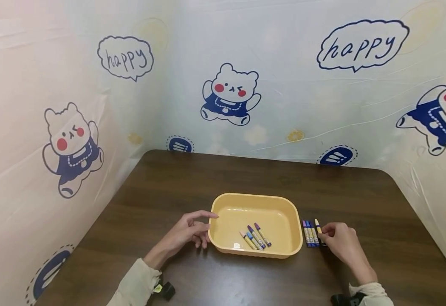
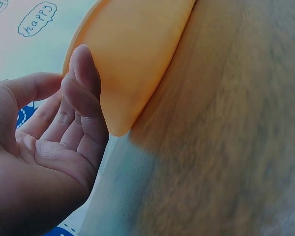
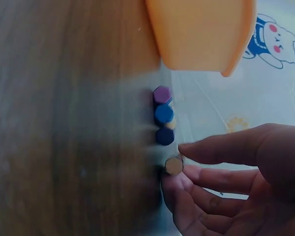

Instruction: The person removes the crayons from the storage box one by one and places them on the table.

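Observation:
A yellow plastic basin [image 1: 276,219] sits on the table. My left hand [image 1: 182,233] pinches its left rim, with the index finger over the edge and the thumb outside. Several crayons [image 1: 260,236] in paper wrappers lie inside the basin. To the right of it, three more crayons [image 1: 309,233] lie side by side in a row; the right wrist view shows their purple, blue and dark blue ends. My right hand [image 1: 342,242] holds another crayon [image 3: 174,165] between thumb and fingers, just right of that row. The fingers partly hide this crayon.
The dark wooden table [image 1: 223,280] has rounded far corners. Behind it and at both sides hangs a pale sheet [image 1: 184,85] printed with bears and "happy" bubbles. Black straps [image 1: 167,291] sit at both wrists.

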The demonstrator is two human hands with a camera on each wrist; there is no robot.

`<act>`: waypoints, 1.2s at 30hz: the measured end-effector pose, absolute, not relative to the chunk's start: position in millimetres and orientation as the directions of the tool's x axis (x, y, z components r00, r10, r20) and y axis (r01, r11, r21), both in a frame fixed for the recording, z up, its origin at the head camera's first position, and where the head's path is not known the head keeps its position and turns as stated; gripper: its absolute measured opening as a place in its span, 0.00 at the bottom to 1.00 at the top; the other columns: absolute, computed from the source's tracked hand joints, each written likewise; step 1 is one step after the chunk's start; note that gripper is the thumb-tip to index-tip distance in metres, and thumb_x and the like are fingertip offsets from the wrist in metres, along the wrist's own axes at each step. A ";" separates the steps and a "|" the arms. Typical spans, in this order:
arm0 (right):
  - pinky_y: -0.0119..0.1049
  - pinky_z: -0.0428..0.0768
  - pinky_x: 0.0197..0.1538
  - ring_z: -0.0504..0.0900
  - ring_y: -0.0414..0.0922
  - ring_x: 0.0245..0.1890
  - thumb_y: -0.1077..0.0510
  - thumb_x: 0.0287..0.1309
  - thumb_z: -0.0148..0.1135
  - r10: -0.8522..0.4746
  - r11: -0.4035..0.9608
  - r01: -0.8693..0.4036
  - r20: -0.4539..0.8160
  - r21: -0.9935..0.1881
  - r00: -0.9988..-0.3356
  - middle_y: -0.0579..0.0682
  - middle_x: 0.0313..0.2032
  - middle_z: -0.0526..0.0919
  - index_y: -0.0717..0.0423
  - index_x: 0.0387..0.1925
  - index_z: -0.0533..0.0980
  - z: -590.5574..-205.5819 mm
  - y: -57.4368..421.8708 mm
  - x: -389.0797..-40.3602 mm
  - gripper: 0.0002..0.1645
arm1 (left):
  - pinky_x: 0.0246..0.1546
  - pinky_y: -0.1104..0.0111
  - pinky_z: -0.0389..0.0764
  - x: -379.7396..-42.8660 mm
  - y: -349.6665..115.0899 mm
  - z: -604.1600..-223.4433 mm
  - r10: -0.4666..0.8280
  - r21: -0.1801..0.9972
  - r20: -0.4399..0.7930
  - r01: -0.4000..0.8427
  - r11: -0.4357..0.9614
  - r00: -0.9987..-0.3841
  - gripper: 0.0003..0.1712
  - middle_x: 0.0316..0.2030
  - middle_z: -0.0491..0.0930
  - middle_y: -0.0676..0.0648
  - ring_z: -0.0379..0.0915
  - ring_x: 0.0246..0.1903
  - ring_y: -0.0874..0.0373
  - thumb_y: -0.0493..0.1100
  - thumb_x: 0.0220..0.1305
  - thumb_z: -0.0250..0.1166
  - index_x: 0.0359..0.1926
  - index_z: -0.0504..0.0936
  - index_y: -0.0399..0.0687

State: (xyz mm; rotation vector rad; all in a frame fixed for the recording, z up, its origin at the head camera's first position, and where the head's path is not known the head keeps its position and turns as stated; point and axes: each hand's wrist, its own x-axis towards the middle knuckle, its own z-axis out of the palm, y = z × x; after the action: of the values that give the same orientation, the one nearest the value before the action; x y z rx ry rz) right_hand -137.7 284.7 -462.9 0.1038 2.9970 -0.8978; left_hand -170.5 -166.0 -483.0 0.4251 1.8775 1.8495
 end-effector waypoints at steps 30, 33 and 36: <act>0.39 0.75 0.31 0.79 0.42 0.28 0.58 0.54 0.68 0.046 0.828 0.029 0.016 -0.561 -0.999 0.48 0.27 0.85 0.59 0.31 0.84 -457.7 278.5 -133.9 0.07 | 0.20 0.71 0.77 -169.5 -166.8 -482.1 0.528 0.993 -0.112 -0.109 0.038 -0.842 0.23 0.27 0.85 0.40 0.80 0.21 0.54 0.37 0.73 0.58 0.66 0.71 0.36; 0.39 0.74 0.30 0.78 0.42 0.27 0.59 0.56 0.68 0.040 0.827 0.014 0.034 -0.562 -0.999 0.47 0.26 0.84 0.60 0.32 0.83 -453.9 275.0 -133.5 0.07 | 0.20 0.71 0.77 -169.2 -166.7 -482.5 0.527 0.994 -0.110 -0.108 0.035 -0.843 0.23 0.27 0.85 0.39 0.80 0.21 0.54 0.37 0.73 0.58 0.66 0.70 0.35; 0.39 0.74 0.30 0.77 0.42 0.26 0.59 0.56 0.68 0.043 0.827 0.004 0.055 -0.563 -0.998 0.46 0.26 0.83 0.61 0.34 0.83 -450.2 270.9 -132.1 0.07 | 0.20 0.71 0.77 -168.9 -166.2 -483.0 0.531 0.994 -0.105 -0.107 0.028 -0.841 0.23 0.27 0.85 0.40 0.80 0.21 0.55 0.37 0.73 0.57 0.66 0.70 0.35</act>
State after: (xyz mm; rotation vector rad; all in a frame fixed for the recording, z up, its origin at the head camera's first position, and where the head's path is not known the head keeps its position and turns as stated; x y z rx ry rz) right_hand -132.1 270.9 -450.2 0.0399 3.0648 -0.9440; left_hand -168.9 -166.2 -483.0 0.4293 1.8593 1.8649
